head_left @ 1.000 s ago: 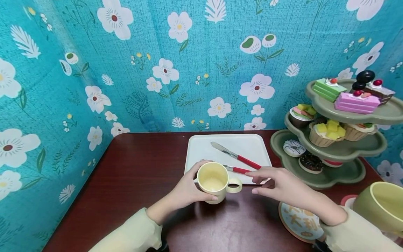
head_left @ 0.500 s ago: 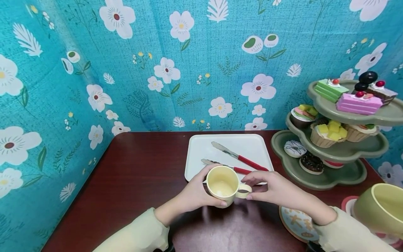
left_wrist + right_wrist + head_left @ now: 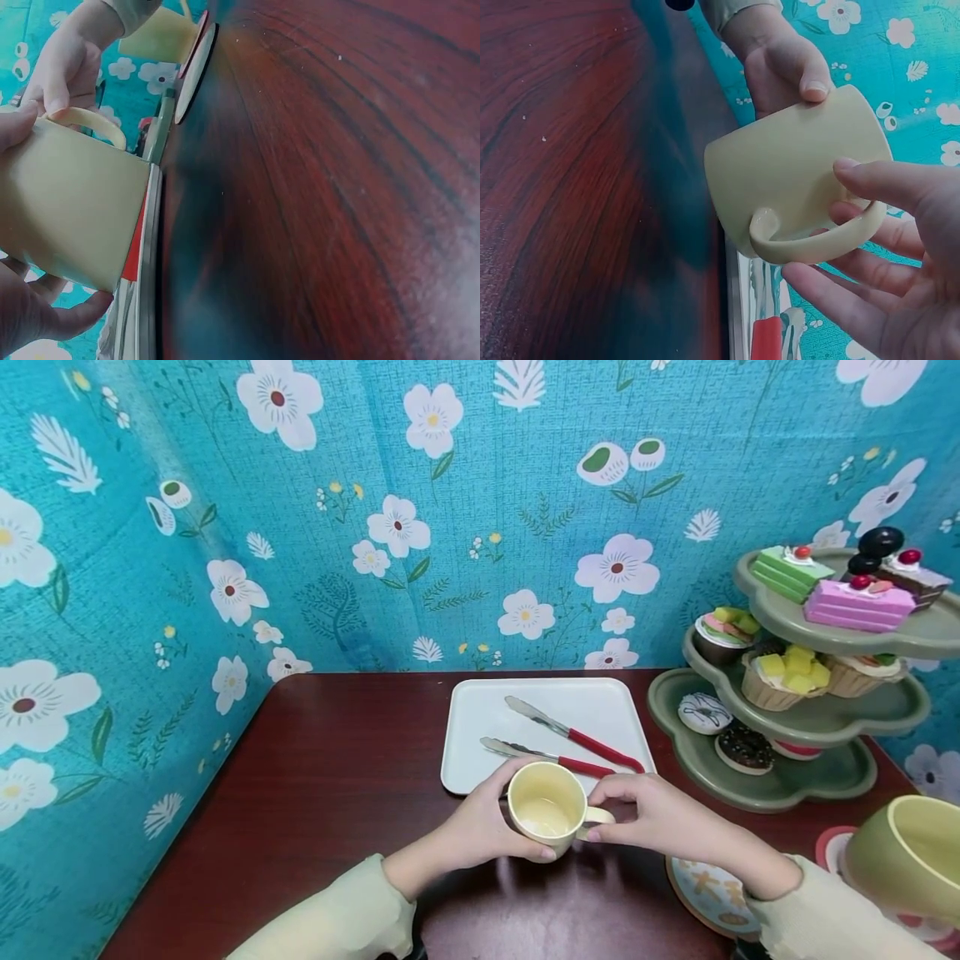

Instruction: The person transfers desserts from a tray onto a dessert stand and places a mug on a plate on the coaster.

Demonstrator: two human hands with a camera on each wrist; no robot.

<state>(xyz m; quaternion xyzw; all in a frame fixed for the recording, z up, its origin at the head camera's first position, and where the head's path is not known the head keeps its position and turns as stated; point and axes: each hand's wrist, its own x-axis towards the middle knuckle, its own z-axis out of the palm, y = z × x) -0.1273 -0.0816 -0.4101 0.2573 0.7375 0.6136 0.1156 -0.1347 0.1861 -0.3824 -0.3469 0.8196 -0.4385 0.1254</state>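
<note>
A pale yellow mug is held above the table with its mouth tipped toward the head camera. My left hand grips the mug's body from the left, thumb in front. On the other side, my right hand is at the handle. In the right wrist view the thumb touches the mug's wall above the handle, and a fingertip shows through the loop. The left wrist view shows the mug's side wall close up, between the left thumb and fingers.
Behind the mug lies a white tray with red-handled metal tongs. A green three-tier stand with toy cakes, cupcakes and donuts stands right. A round coaster and a second yellow mug are at the right front.
The mug and left hand have shifted right. My right hand, apart from the mug a second ago, has come to its handle and moved its fingers around it.
</note>
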